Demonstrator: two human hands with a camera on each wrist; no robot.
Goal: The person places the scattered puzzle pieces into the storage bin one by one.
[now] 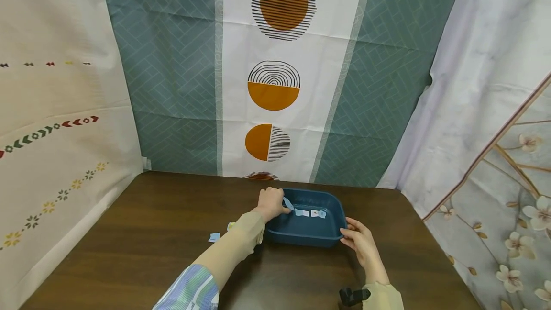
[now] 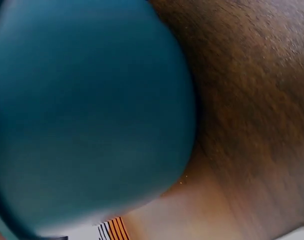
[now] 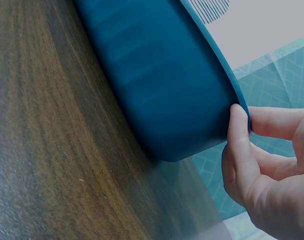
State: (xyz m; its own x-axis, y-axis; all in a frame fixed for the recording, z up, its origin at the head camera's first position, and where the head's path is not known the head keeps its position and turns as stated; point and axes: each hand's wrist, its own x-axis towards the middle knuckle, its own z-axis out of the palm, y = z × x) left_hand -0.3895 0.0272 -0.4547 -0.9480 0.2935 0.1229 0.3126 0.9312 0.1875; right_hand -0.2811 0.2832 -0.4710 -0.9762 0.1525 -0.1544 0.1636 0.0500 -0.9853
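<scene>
A dark blue plastic tray [image 1: 303, 240] stands on the brown table. My left hand [image 1: 271, 203] is over the tray's left side and pinches a small light blue slip [image 1: 289, 204], held tilted inside the tray. Two more light blue and white slips, one here [image 1: 302, 213] and another slip [image 1: 318, 214], lie in a row on the tray floor. With thumb and fingers, my right hand [image 1: 360, 242] grips the tray's right rim, seen closely in the right wrist view [image 3: 271, 165]. Only the tray's outer wall [image 2: 92, 110] fills the left wrist view; the left hand's fingers are hidden there.
Left of the tray on the table lie a light blue slip [image 1: 214, 237] and a yellowish slip [image 1: 230, 226], the latter partly behind the left forearm. Patterned cloths hang behind the table [image 1: 181, 195] and along both sides.
</scene>
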